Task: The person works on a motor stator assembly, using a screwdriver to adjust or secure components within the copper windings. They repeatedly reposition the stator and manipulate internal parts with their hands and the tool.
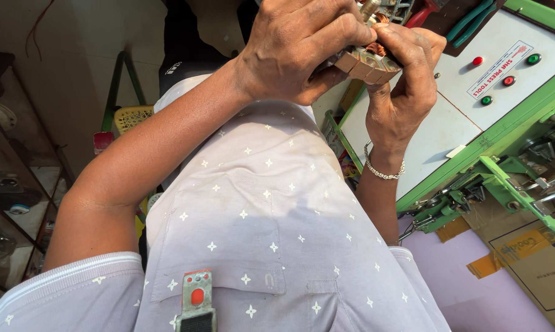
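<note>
Small motor armature [368,60], top centre: dull grey laminated metal, glossy copper wire windings. Silver beaded metal bracelet [383,172], centre right: shiny. Pale lilac cotton-like shirt [259,233], lower centre: matt woven cloth (white star print). Green-and-white painted metal machine [474,123], right: smooth, semi-gloss, with glossy plastic buttons. Brown cardboard box [535,264], lower right: matt paper.

On the machine's grey panel to your right, a white rectangular label [497,69] with red and blue print sits slantwise among the red and green buttons. Below the green frame lies a brown cardboard box [532,258], taped with tan strips.
</note>
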